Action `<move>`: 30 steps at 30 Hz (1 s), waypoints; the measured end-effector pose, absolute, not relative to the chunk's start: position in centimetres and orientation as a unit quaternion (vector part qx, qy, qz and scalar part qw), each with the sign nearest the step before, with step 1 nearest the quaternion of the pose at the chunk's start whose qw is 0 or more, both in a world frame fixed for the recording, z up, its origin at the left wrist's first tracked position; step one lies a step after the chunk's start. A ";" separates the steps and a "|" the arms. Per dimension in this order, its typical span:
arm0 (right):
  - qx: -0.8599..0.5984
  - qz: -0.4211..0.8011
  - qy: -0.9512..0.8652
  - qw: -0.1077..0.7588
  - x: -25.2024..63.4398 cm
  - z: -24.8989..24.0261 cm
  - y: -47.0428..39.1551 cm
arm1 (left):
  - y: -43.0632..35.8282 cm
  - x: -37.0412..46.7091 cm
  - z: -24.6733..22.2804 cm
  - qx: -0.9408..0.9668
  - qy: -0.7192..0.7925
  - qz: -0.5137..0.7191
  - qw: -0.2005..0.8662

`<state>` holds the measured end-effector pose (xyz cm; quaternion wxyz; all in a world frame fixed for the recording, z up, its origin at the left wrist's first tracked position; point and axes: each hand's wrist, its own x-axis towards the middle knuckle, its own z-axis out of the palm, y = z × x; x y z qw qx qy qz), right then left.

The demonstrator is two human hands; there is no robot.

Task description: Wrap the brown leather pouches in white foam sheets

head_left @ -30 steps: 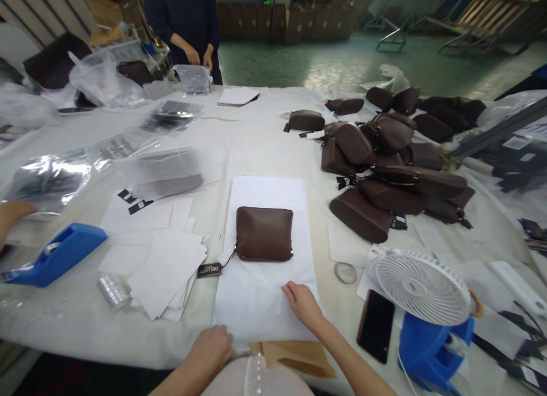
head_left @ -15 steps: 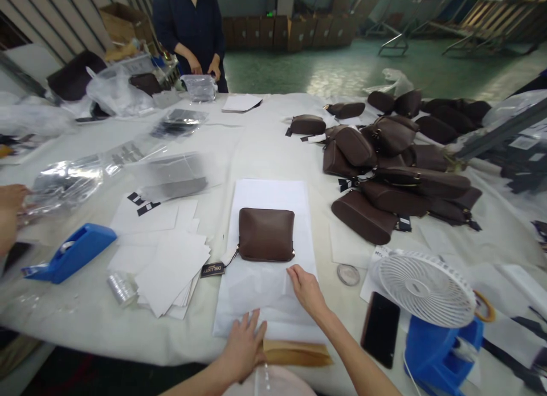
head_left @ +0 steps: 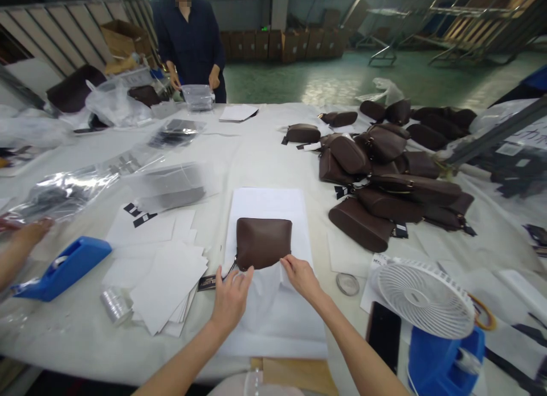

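Observation:
A dark brown pouch (head_left: 264, 242) lies flat on a stack of white paper (head_left: 294, 333). A black hang tag (head_left: 207, 282) on a cord sticks out at its lower left corner. My right hand (head_left: 300, 277) pinches the edge of a thin white tissue sheet (head_left: 267, 293) just below the pouch's lower right corner. At the lower left edge of the pouch is my left hand (head_left: 231, 299), fingers spread, the tips at the sheet and pouch edge. It partly covers the tag. Whether its thumb grips the sheet is hidden.
Brown pouches (head_left: 384, 179) are heaped at the right, behind a white fan (head_left: 423, 299) and a phone (head_left: 383, 333). White cards (head_left: 171, 282) and a blue tape dispenser (head_left: 68, 265) lie left. Another person's hand (head_left: 32, 233) reaches in there; a co-worker (head_left: 188, 43) stands across the table.
My left hand has moved up from the lower edge of the paper to the pouch's lower left edge. My right hand has brought the sheet's edge up to the pouch's lower right corner.

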<state>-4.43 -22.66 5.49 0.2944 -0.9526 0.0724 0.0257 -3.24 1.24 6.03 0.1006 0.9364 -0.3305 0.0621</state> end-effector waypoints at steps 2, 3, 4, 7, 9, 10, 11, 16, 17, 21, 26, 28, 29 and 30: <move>-0.956 0.021 0.062 0.286 -3.2 5.7 -23.1 | 1.5 -0.4 6.7 0.932 -0.340 0.017 0.127; -0.958 0.019 0.061 0.280 -2.6 5.8 -23.3 | 1.6 0.5 7.2 0.931 -0.338 0.002 0.140; -0.960 0.019 0.061 0.274 -2.0 5.9 -23.4 | 1.7 1.0 7.7 0.931 -0.332 0.000 0.149; -0.962 0.025 0.067 0.265 -0.9 6.0 -23.8 | 2.2 -0.5 8.0 0.930 -0.337 0.035 0.139; -0.958 0.036 0.073 0.274 -0.7 6.0 -23.9 | 3.0 -2.7 6.7 0.925 -0.362 0.051 0.107; -0.955 0.042 0.077 0.282 -0.8 6.0 -24.0 | 3.5 -3.8 5.7 0.926 -0.362 0.056 0.094; -0.952 0.049 0.082 0.291 -0.9 6.0 -24.1 | 4.0 -4.5 4.6 0.929 -0.354 0.064 0.084; -0.938 0.066 0.085 0.329 -1.3 6.2 -24.2 | 5.7 -4.0 0.1 0.921 -0.364 0.090 0.106; -0.937 0.069 0.084 0.332 -1.2 6.2 -24.2 | 5.6 -3.3 -0.2 0.916 -0.371 0.084 0.129; -0.934 0.080 0.076 0.339 -0.3 6.7 -24.7 | 4.4 -1.1 0.3 0.889 -0.351 0.018 0.292; -0.959 -0.061 0.093 0.262 -0.7 9.9 -27.1 | 3.5 1.2 1.7 0.902 -0.072 -0.078 0.419; -0.972 -0.080 0.050 0.217 -2.0 11.9 -27.6 | 3.3 2.0 2.1 0.883 -0.025 -0.103 0.457; -0.977 -0.066 0.016 0.202 -2.8 12.9 -27.4 | 3.3 2.2 2.2 0.874 -0.014 -0.111 0.473; -0.981 -0.041 -0.017 0.191 -3.7 13.8 -27.0 | 3.3 2.4 2.3 0.868 -0.004 -0.116 0.484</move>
